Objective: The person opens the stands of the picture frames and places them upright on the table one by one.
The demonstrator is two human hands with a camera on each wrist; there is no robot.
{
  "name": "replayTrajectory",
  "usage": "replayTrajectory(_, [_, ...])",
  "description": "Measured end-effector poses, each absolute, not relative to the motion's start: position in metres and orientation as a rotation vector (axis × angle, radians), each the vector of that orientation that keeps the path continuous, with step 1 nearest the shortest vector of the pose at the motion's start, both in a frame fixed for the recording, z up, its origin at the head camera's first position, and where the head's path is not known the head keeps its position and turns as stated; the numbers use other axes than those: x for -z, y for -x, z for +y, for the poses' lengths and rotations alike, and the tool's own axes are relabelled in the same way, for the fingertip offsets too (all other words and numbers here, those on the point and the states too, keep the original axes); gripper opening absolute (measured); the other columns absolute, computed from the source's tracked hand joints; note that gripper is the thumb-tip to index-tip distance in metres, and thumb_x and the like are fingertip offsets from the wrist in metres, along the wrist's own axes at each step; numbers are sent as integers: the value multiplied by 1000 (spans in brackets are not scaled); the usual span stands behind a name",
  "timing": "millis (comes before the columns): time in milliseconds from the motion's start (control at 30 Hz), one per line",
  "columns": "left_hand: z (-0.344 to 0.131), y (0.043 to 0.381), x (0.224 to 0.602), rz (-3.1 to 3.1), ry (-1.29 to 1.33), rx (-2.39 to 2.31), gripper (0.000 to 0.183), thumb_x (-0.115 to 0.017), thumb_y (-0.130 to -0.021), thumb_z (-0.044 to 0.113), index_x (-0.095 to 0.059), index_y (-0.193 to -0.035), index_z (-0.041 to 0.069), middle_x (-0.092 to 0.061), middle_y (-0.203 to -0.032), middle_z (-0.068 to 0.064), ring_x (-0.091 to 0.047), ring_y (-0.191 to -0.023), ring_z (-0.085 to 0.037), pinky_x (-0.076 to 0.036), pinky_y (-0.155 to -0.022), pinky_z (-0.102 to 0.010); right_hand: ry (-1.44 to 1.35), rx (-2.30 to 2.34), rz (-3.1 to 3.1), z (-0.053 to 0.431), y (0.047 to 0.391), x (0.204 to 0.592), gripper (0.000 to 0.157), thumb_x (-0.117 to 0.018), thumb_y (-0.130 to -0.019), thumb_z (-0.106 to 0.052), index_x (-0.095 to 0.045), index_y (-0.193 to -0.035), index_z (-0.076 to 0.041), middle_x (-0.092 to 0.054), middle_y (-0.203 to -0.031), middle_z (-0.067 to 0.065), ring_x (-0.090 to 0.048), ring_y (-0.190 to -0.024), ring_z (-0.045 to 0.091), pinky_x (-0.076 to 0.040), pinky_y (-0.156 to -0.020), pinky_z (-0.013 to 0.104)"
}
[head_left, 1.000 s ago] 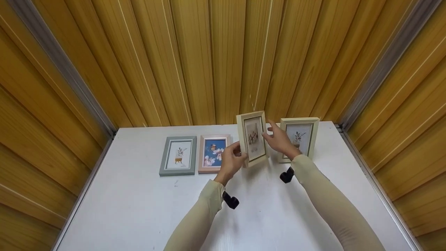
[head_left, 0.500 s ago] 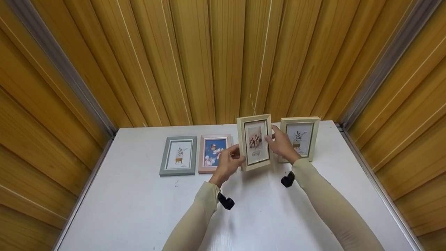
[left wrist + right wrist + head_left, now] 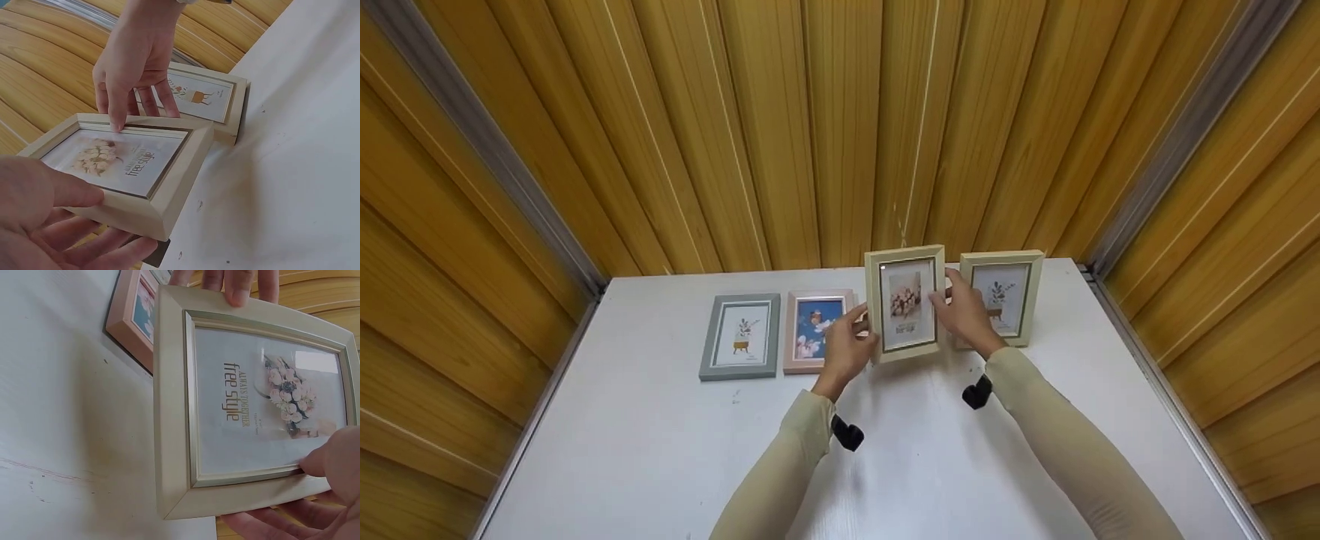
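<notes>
Both sets of fingers point(image 3: 76, 190) point(image 3: 323, 460) pinch the bouquet frame point(image 3: 905, 304), turned more frontal than before.

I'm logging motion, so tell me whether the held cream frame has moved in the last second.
Yes. In the head view, the held cream frame has turned to face the camera more squarely, its right edge swinging rightward, nearer the unmoved standing frame.

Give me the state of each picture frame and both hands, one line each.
Left hand: gripping one side of the cream bouquet frame
Right hand: gripping its other side
Cream bouquet frame: picture facing head camera
Cream potted-plant frame: standing on the white table
Gray-green frame: lying face up
Pink frame: lying face up, partly behind left hand
</notes>
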State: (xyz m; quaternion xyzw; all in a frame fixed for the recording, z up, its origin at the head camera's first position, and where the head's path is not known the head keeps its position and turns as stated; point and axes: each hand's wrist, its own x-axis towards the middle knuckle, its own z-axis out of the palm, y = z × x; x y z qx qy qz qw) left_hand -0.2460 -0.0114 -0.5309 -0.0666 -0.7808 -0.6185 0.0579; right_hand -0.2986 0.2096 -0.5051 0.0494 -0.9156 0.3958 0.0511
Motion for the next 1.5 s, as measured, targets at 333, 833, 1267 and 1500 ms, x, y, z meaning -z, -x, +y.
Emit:
replayTrajectory(333, [4,250,533,-2487,62,1543,75,-55,-100,-7,-26,-164,20,-57,-147,-15,-68,-116,-30,-57,-92,-47,-107,-1214,-2694,196,287,505,54,-55,-105,-16,-38,-156,-7,-69,-118,23,-70,-100,35,-56,-82,53])
replayTrajectory(833, [10,258,537,-2517,46,1600,79,-57,-98,0,-20,-166,16,-48,-152,-23,-64,-92,-27,-54,-98,-49,-130,-1204,-2690,197,282,514,63,-53,-104,-13,-25,-160,1,-43,-54,-2,-35,-44,11,-35,-48,33])
replayTrajectory(1267, [11,258,541,-2533,35,1650,79,-55,-101,3,-16,-166,22,-51,-151,-22,-67,-109,-28,-53,-99,-48,-125,-1204,-2704,200,283,519,64,-53,-104,-14,-25,-160,0,-46,-55,-1,-37,-44,10,-39,-50,34])
replayTrajectory(1500, [12,263,545,-2546,43,1619,77,-55,-102,6,-16,-166,20,-54,-145,-26,-63,-89,-27,-54,-96,-48,-90,-1254,-2695,198,284,522,66,-53,-103,-15,-23,-161,-2,-48,-56,0,-37,-45,12,-40,-54,37])
